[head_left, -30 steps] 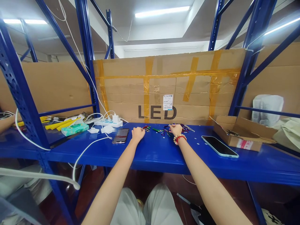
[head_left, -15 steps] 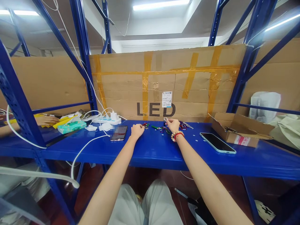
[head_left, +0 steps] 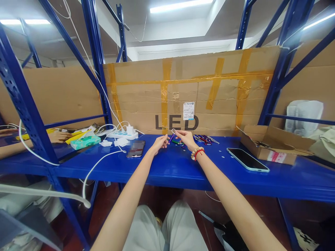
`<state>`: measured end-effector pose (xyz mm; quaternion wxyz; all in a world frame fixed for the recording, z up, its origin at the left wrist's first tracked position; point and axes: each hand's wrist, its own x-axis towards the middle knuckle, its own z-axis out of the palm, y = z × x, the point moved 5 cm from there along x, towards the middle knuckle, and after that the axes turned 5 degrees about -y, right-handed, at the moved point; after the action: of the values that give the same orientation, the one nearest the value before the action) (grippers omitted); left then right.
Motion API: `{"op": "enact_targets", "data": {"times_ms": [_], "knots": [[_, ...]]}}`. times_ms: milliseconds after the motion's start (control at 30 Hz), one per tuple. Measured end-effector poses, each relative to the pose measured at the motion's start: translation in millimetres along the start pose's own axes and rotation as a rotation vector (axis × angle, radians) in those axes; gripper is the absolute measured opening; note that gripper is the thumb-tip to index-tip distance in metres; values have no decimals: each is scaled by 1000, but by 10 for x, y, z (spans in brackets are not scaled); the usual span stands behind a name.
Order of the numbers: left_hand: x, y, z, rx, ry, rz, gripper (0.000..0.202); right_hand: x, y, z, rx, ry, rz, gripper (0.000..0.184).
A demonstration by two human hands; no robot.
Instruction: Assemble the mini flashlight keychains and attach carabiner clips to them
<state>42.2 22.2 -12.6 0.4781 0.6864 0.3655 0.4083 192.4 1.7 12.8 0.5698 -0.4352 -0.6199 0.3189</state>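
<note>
My two hands meet above the blue shelf (head_left: 172,167), just in front of the "LED" cardboard. My right hand (head_left: 186,138), with a bead bracelet on the wrist, pinches a small purple carabiner (head_left: 171,137) with a metal ring at its top. My left hand (head_left: 159,143) is lifted off the shelf, its fingers closed on the lower end of the same carabiner. A scatter of several coloured carabiners (head_left: 202,139) lies on the shelf just right of my right hand.
A phone (head_left: 135,148) lies left of my hands, another phone (head_left: 247,159) to the right. An open cardboard box (head_left: 274,146) stands at far right. A power strip with white cables (head_left: 123,134) and a tissue pack (head_left: 85,142) lie left. Another person's hand (head_left: 59,136) rests at far left.
My right hand picked a purple carabiner from the pile and carried it left and up. My left hand rose from the shelf and closed on it. Another person's hand came into view at left.
</note>
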Motion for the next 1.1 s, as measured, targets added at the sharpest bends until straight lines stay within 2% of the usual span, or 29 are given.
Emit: {"op": "enact_targets", "data": {"times_ms": [200,333,433,567,700,833,933,1100], "knots": [[-64,9,68,10,-51,-31,48,-7,14,49,17,-48,16,29],[-97,38,89,37,-58,-13,37,-21,9,68,35,-61,27,29],[-86,60,41,28,21,23,34,-16,17,34,42,-39,38,29],[-56,73,-69,-3,182,69,36,4,49,3,36,-33,63,30],[-43,62,-159,-32,301,88,36,1,80,41,23,-121,110,33],[-37,35,-189,-31,350,85,27,-64,73,144,8,-294,167,41],[-32,12,-180,-14,364,78,21,-124,37,218,-3,-395,175,36],[-35,7,-163,-15,370,55,22,-149,4,251,-43,-427,123,28]]}}
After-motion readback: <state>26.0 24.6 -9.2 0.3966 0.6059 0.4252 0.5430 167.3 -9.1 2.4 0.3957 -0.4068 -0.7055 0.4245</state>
